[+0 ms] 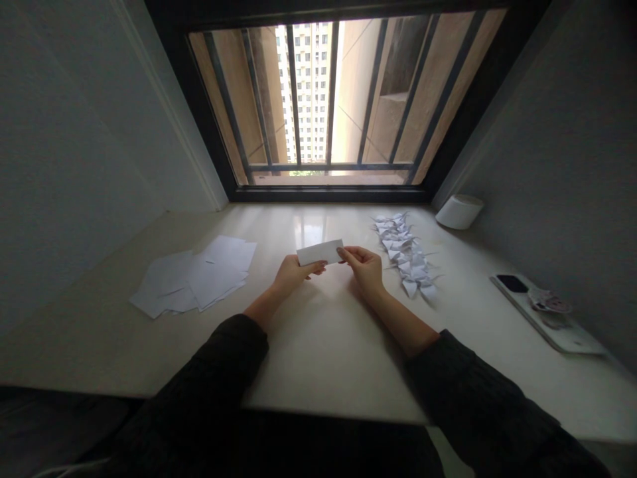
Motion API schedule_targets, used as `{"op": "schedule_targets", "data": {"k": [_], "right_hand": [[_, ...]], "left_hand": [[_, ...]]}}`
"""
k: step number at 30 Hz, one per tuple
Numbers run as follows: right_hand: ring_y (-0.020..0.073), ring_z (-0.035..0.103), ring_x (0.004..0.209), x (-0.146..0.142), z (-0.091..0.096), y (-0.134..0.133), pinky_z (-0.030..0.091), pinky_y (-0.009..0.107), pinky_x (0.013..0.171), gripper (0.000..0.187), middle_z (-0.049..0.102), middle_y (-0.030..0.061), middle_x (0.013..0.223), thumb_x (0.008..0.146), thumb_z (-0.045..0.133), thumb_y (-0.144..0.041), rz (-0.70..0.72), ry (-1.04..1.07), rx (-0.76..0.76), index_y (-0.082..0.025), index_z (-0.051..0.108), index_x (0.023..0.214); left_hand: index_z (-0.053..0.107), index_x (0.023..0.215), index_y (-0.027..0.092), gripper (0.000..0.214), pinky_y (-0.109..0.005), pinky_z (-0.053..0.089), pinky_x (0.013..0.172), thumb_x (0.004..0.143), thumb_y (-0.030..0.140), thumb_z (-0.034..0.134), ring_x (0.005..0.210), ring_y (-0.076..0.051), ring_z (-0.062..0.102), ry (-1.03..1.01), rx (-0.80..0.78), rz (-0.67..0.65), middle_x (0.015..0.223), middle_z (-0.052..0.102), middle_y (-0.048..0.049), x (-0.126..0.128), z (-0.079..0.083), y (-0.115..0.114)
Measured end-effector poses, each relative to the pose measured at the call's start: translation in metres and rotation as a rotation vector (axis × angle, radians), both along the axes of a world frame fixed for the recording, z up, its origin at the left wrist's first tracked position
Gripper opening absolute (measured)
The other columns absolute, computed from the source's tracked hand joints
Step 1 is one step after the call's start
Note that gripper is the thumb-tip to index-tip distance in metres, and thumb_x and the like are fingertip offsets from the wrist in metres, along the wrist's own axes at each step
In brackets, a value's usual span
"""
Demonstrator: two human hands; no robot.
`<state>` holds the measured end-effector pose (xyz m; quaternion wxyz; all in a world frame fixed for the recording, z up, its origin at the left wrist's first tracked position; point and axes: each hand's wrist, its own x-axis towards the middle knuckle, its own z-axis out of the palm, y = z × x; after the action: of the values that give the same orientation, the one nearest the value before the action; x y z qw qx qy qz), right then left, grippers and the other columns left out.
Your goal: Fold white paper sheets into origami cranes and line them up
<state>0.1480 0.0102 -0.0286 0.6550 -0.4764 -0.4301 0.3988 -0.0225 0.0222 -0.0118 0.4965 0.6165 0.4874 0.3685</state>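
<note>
White paper (318, 253), apparently folded into a strip, is over the middle of the bench (328, 358), left hand (294, 273) gripping its near edge, right hand (365, 264) its right end; flush edges should crease cleanest.

My black-sleeved arms (213, 358) extend forward, converging; wrists (259, 307) bare. My bare left hand (293, 275) pinches, thumb (312, 267) uppermost. My bare right hand (367, 267) pinches near it, fingers (355, 251) curled.

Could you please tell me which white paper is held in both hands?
The narrow strip between the left hand and right hand; the loose sheets and folded figures lie on the countertop.
</note>
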Motion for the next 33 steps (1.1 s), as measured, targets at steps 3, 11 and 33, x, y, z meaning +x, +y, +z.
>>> {"op": "schedule_targets", "data": {"k": [3,11,33], "right_hand": [[0.0160,0.062,0.057,0.0001,0.0006,-0.0004,0.047,0.029,0.058,0.029,0.069,0.0042,0.064,0.063,0.073,-0.042,0.001,-0.005,-0.005,-0.015,0.069,0.073],[0.0184,0.066,0.068,-0.0027,0.0033,-0.0020,0.044,0.025,0.056,0.042,0.068,0.0015,0.067,0.064,0.072,-0.045,0.207,-0.027,-0.040,-0.019,0.063,0.097],[0.0141,0.056,0.057,-0.0051,0.0005,-0.0054,0.041,0.027,0.056,0.031,0.069,0.0021,0.064,0.058,0.073,-0.047,0.229,-0.129,-0.119,-0.018,0.072,0.068]], "left_hand": [[0.070,0.089,0.014,0.034,-0.023,0.041,0.053,0.068,0.041,0.067,0.073,-0.019,0.066,-0.008,0.008,0.000,0.081,0.072,-0.0104,0.0008,-0.0008,-0.0003],[0.069,0.087,0.013,0.037,-0.024,0.043,0.057,0.067,0.044,0.067,0.074,-0.020,0.066,-0.081,0.024,0.072,0.082,0.072,-0.0106,0.0024,-0.0013,-0.0016],[0.070,0.082,0.012,0.038,-0.026,0.043,0.057,0.067,0.047,0.066,0.071,-0.020,0.066,-0.045,0.064,0.073,0.077,0.071,-0.0110,0.0028,-0.0013,0.0000]]}}
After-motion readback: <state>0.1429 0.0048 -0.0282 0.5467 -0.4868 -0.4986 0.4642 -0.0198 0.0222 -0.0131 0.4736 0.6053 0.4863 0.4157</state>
